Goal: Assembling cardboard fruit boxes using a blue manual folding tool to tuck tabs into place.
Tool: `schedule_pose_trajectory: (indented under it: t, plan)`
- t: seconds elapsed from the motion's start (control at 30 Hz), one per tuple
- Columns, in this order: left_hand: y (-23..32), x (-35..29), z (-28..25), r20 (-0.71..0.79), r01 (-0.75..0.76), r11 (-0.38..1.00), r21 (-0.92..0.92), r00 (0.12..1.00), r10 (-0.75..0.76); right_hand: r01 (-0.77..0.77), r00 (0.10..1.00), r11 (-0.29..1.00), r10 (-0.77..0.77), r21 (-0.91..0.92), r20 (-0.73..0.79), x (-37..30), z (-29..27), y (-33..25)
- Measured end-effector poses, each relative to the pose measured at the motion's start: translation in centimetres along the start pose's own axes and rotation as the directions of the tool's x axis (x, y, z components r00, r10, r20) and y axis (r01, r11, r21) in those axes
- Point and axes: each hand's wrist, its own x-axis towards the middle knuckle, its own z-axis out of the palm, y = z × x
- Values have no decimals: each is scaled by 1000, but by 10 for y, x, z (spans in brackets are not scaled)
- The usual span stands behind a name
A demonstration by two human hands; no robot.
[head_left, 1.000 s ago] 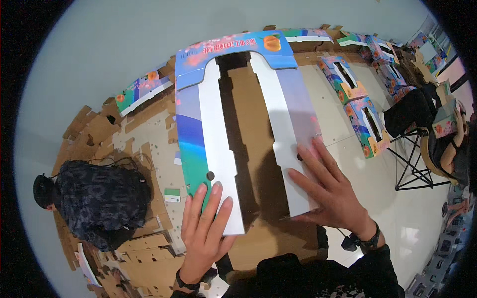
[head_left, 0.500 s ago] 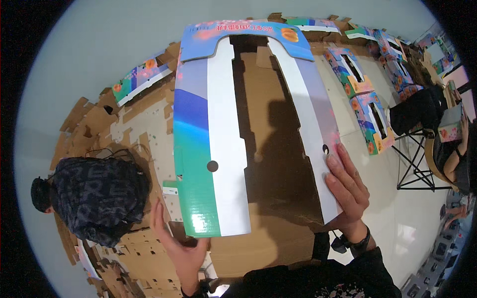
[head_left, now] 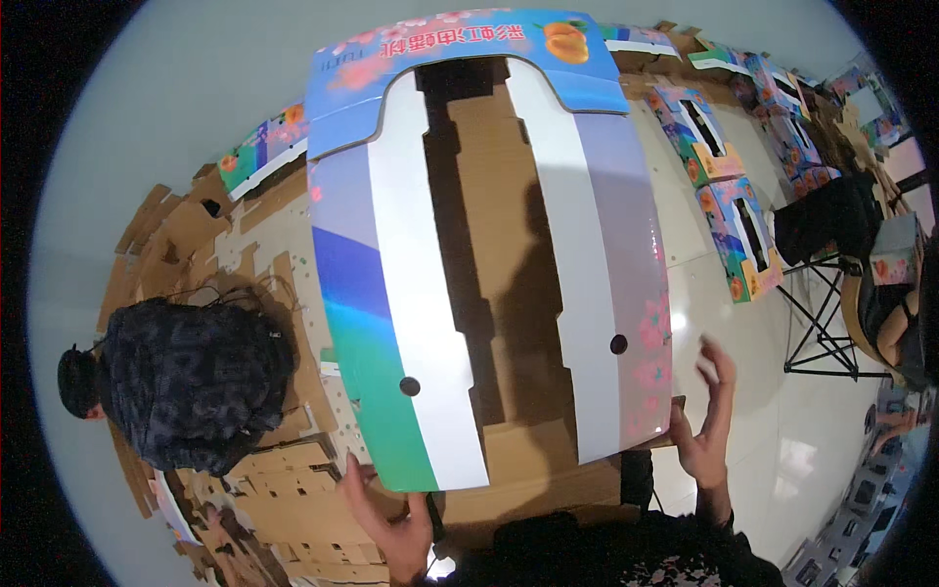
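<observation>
A large cardboard fruit carton (head_left: 411, 293) stands before me, blue at its far end with printed peaches and blossoms. Two white-edged top panels leave a long gap between them, showing the brown inside; each panel has a round hole. At the near left corner is my left hand (head_left: 391, 533), thumb and fingers apart, beside or just under the green edge. My right hand (head_left: 706, 430) is off the near right corner, fingers spread and raised, its thumb close to a brown flap. Part of the near brown end (head_left: 528, 489) shows between the hands.
On the left a person in dark patterned clothing (head_left: 201, 382) bends over stacked flat cardboard (head_left: 303, 509). Finished-looking cartons (head_left: 738, 240) line the floor at right. Beyond them are a black folding stool frame (head_left: 831, 333) and another person's arm (head_left: 895, 338). More cartons (head_left: 264, 152) stand along the back.
The carton has shifted left and turned slightly, its far end nearer the top of view. My right hand has come off the right panel and opened; my left hand moved down and right.
</observation>
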Motion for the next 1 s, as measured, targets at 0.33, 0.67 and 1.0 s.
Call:
schedule_pose_trajectory:
  t: [0.33,0.67,1.0]
  plan:
    - [-39,-35,5,102,-279,949,-149,950,295,36,982,983,-69,179,178,-77,23,13]
    - [6,15,-3,152,-70,950,-304,981,121,207,901,978,-206,38,381,-21,10,-13]
    - [55,101,-27,532,30,992,-119,846,38,91,931,990,-45,-111,361,27,4,-57]
